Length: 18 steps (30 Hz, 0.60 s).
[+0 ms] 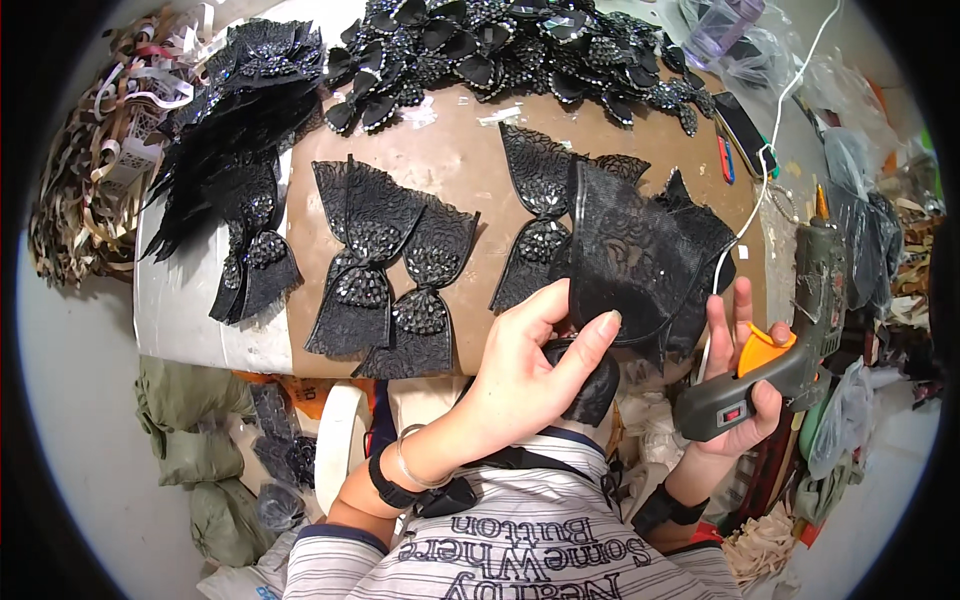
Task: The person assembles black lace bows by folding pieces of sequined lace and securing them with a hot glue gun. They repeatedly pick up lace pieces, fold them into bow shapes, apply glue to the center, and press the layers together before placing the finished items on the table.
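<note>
Between the thumb and fingers of my left hand [530,365] is a piece of black lace fabric [620,250], raised over the table's front edge. A dark rounded part of it hangs below my thumb. My right hand [755,420] is wrapped around the handle of a black hot glue gun [810,310] with an orange trigger [765,350]. Its nozzle points away from me. Left of the fabric lie black lace bows [365,240] with beaded centres; another beaded lace bow [540,205] is partly covered by the held fabric.
A heap of black beaded petal pieces [490,45] spans the back of the brown-covered table [450,140]. More black lace and fringe [225,140] lie at the left. A white cord [780,110] runs down the right side, near a phone [740,130]. Plastic bags [850,100] crowd the right.
</note>
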Each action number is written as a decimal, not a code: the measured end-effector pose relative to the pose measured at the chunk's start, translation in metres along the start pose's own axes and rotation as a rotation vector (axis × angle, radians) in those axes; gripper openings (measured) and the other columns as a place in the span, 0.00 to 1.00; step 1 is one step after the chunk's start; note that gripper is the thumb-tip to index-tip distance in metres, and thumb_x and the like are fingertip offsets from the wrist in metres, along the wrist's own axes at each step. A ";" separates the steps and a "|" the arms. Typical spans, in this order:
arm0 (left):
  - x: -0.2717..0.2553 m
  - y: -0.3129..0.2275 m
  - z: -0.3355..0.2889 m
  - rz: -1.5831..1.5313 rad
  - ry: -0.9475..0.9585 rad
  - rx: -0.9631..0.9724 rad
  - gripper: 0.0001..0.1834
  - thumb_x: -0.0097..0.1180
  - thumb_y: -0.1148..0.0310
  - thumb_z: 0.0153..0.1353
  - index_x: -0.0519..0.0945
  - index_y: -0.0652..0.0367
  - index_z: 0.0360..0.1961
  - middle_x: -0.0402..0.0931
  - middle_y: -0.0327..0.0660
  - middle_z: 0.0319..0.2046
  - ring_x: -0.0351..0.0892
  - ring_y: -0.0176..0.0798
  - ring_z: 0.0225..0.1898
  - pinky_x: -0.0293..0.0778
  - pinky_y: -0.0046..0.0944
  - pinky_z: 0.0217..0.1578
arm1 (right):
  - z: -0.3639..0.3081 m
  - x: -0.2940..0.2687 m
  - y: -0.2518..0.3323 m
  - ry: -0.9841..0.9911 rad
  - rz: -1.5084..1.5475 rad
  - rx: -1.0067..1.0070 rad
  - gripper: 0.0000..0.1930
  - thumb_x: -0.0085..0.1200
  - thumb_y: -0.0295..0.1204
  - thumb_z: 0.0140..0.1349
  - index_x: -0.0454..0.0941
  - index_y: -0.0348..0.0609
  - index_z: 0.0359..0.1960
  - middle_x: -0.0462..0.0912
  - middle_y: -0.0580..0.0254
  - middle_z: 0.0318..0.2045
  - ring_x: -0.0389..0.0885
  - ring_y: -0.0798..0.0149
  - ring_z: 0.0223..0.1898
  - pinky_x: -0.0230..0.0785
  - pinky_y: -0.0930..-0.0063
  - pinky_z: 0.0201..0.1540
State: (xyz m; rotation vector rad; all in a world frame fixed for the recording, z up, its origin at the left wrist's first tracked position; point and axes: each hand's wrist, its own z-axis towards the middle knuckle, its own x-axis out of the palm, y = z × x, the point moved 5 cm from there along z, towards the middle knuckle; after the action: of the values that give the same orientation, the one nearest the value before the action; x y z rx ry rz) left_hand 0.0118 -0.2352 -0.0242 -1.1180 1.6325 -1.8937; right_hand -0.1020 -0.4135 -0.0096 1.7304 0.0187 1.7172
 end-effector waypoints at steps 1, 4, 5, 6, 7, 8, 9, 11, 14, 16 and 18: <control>-0.001 0.000 0.000 0.018 0.005 -0.002 0.13 0.51 0.67 0.68 0.76 0.65 0.48 0.78 0.39 0.43 0.74 0.28 0.43 0.71 0.31 0.45 | 0.000 -0.001 0.001 -0.007 -0.003 -0.006 0.21 0.50 0.13 0.50 0.65 0.42 0.47 0.45 0.38 0.67 0.44 0.31 0.68 0.53 0.48 0.69; -0.009 0.000 -0.004 0.032 -0.021 -0.040 0.14 0.47 0.67 0.69 0.73 0.64 0.51 0.78 0.40 0.44 0.74 0.30 0.45 0.71 0.33 0.47 | 0.001 -0.005 0.004 -0.012 -0.009 -0.014 0.21 0.50 0.13 0.51 0.64 0.41 0.47 0.46 0.37 0.67 0.43 0.33 0.69 0.49 0.49 0.70; -0.009 0.001 -0.004 0.021 -0.017 0.019 0.15 0.45 0.67 0.70 0.72 0.64 0.52 0.78 0.40 0.44 0.73 0.31 0.46 0.70 0.34 0.49 | 0.001 -0.005 0.004 -0.008 0.003 -0.006 0.21 0.50 0.13 0.51 0.64 0.41 0.48 0.46 0.37 0.67 0.41 0.35 0.70 0.45 0.50 0.71; -0.011 0.000 -0.006 0.006 -0.024 0.001 0.15 0.45 0.67 0.70 0.72 0.64 0.52 0.78 0.40 0.44 0.73 0.31 0.46 0.70 0.34 0.48 | 0.002 -0.005 0.003 0.000 0.022 0.007 0.21 0.49 0.12 0.51 0.64 0.40 0.48 0.46 0.37 0.67 0.39 0.37 0.70 0.41 0.51 0.72; -0.013 -0.002 -0.007 -0.009 -0.034 -0.014 0.15 0.45 0.67 0.70 0.72 0.64 0.52 0.77 0.40 0.44 0.73 0.30 0.46 0.70 0.33 0.48 | 0.003 -0.005 0.001 0.025 0.058 0.021 0.22 0.48 0.12 0.52 0.64 0.40 0.50 0.47 0.39 0.67 0.39 0.38 0.71 0.43 0.51 0.72; -0.014 -0.005 -0.009 -0.025 -0.047 -0.028 0.15 0.45 0.67 0.70 0.72 0.64 0.52 0.77 0.39 0.44 0.72 0.30 0.46 0.69 0.33 0.48 | 0.001 -0.006 0.002 0.015 0.028 0.016 0.22 0.47 0.12 0.52 0.64 0.40 0.51 0.47 0.39 0.67 0.40 0.38 0.71 0.44 0.52 0.72; -0.017 -0.008 -0.011 -0.055 -0.049 -0.042 0.14 0.46 0.68 0.70 0.73 0.64 0.52 0.77 0.38 0.43 0.72 0.27 0.46 0.69 0.31 0.47 | -0.001 -0.005 0.003 0.012 0.001 0.018 0.23 0.46 0.12 0.53 0.64 0.40 0.52 0.47 0.39 0.67 0.41 0.38 0.71 0.45 0.52 0.72; -0.025 -0.016 -0.017 -0.100 -0.056 -0.053 0.15 0.49 0.69 0.69 0.73 0.66 0.53 0.76 0.36 0.46 0.70 0.26 0.48 0.68 0.30 0.49 | -0.001 -0.008 0.009 0.040 -0.037 0.019 0.24 0.45 0.13 0.55 0.62 0.40 0.55 0.47 0.41 0.67 0.45 0.40 0.70 0.47 0.53 0.72; -0.046 -0.022 -0.017 -0.020 -0.102 0.043 0.15 0.50 0.72 0.67 0.73 0.67 0.53 0.77 0.37 0.46 0.72 0.27 0.47 0.69 0.31 0.50 | -0.004 -0.022 0.035 0.018 -0.150 -0.063 0.29 0.48 0.16 0.54 0.62 0.44 0.60 0.50 0.42 0.67 0.54 0.41 0.67 0.55 0.53 0.69; -0.066 -0.045 -0.027 0.027 -0.211 0.093 0.11 0.51 0.73 0.66 0.75 0.67 0.47 0.77 0.37 0.41 0.71 0.25 0.44 0.70 0.28 0.46 | -0.002 -0.027 0.050 0.131 -0.162 -0.042 0.26 0.41 0.15 0.59 0.57 0.38 0.61 0.47 0.43 0.68 0.53 0.46 0.68 0.50 0.60 0.71; -0.095 -0.059 -0.037 0.104 -0.307 0.113 0.11 0.50 0.71 0.67 0.75 0.66 0.47 0.77 0.36 0.41 0.72 0.25 0.43 0.70 0.28 0.45 | 0.004 -0.034 0.066 0.163 -0.239 -0.097 0.26 0.39 0.16 0.61 0.55 0.38 0.63 0.47 0.44 0.69 0.54 0.48 0.68 0.50 0.61 0.71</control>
State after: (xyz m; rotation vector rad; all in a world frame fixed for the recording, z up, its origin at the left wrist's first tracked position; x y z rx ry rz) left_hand 0.0518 -0.1281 0.0026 -1.1855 1.3701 -1.6340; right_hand -0.1327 -0.4815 -0.0077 1.4514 0.2037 1.6488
